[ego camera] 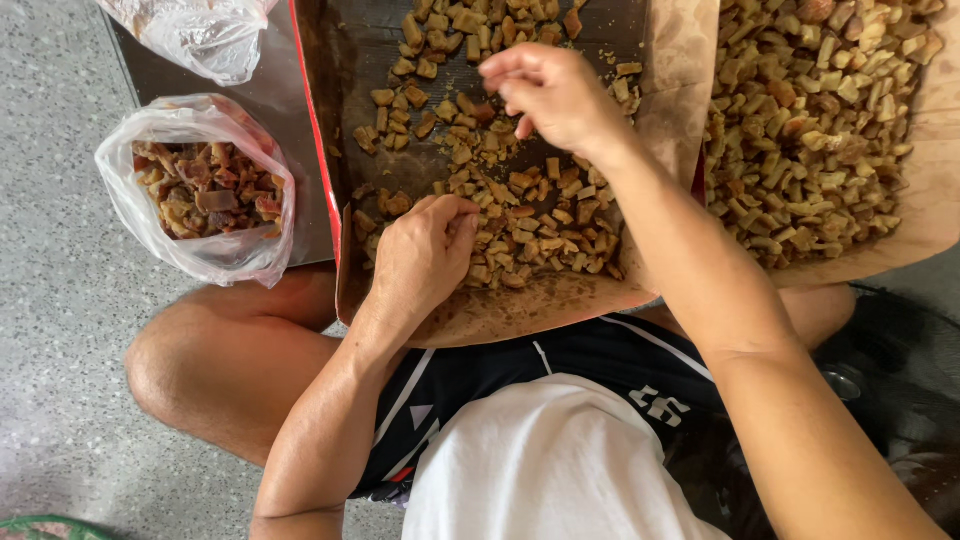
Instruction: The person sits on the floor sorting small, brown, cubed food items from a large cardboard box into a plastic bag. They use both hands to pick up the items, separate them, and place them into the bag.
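A person sits on a speckled floor [60, 300] with a tray lined in brown paper [560, 305] resting over the lap. Small tan and brown chunks [540, 225] are scattered across the paper, thickest toward the near edge of the tray.

The left hand [425, 255] lies on the paper at the near left part of the tray, fingers curled in together with their tips among the chunks (whether a piece is actually pinched between them cannot be told). The right hand [550, 95] hovers above the middle of the tray, thumb and fingertips drawn together as in a pinch; no piece shows clearly between them.

Just beyond the tray's right edge lies a second sheet of brown paper [930, 190], heaped with more of the same pieces [810, 130]. To the left of the tray, well clear of both hands, stands an open clear plastic bag [130, 205] holding darker, reddish-brown pieces [205, 190]. A second plastic bag [195, 35], crumpled, lies beyond the first one.
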